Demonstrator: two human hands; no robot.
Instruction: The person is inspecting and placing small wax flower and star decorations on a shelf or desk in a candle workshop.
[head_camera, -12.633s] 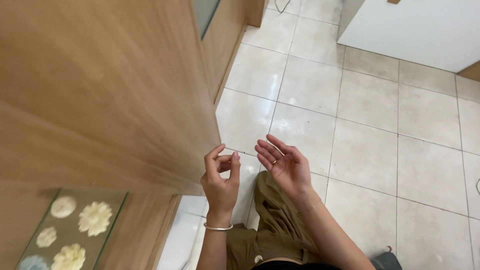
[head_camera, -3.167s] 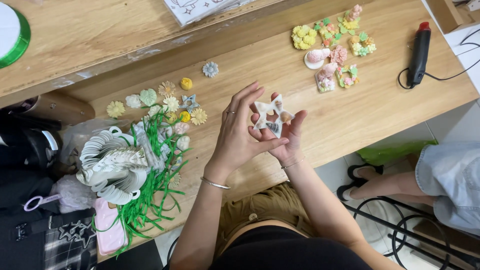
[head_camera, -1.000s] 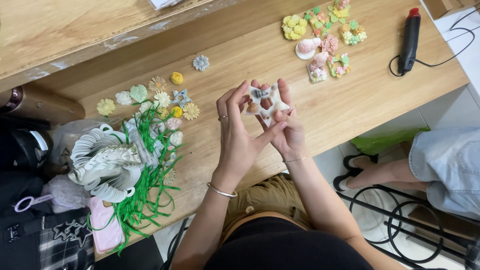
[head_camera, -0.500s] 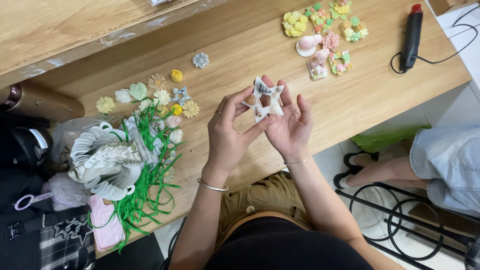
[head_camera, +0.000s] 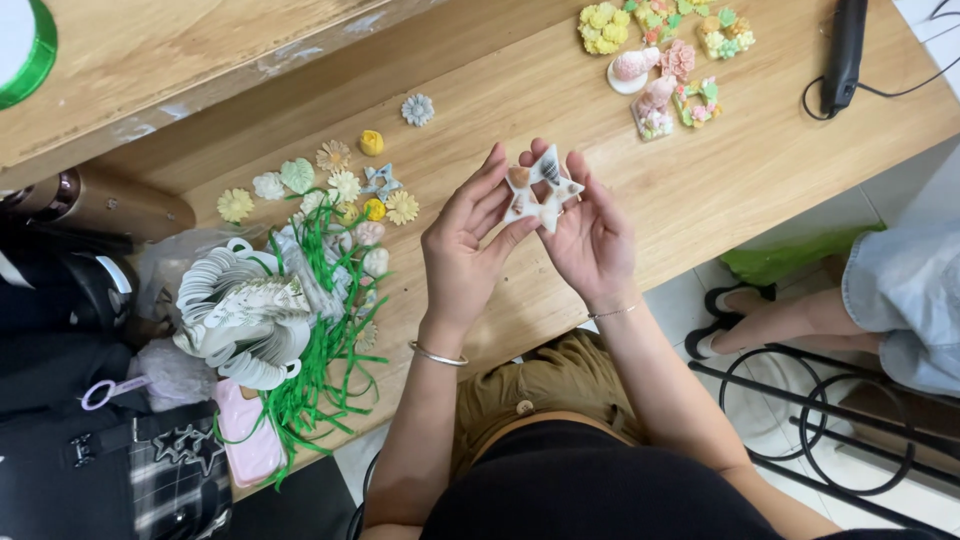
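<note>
My left hand (head_camera: 468, 245) and my right hand (head_camera: 590, 235) hold between them a white star-shaped ornament (head_camera: 540, 188) set with small shells, a little above the wooden table (head_camera: 700, 180). Left fingers pinch its left side, and right fingers support its right and lower points. A thin bangle circles each wrist. Small flower and leaf shapes (head_camera: 330, 190) in pale colours lie on the table to the left of my hands.
Green shredded ribbon (head_camera: 310, 340) and a stack of white looped pieces (head_camera: 245, 320) lie at the left. More pastel flower ornaments (head_camera: 665, 50) sit at the top right beside a black glue gun (head_camera: 845, 50). Another person's legs (head_camera: 800, 310) are at the right.
Both hands have kept the star ornament between them and turned it, now fanning the fingers wider. Much earlier, the hands were held before a wooden cabinet over a tiled floor.
</note>
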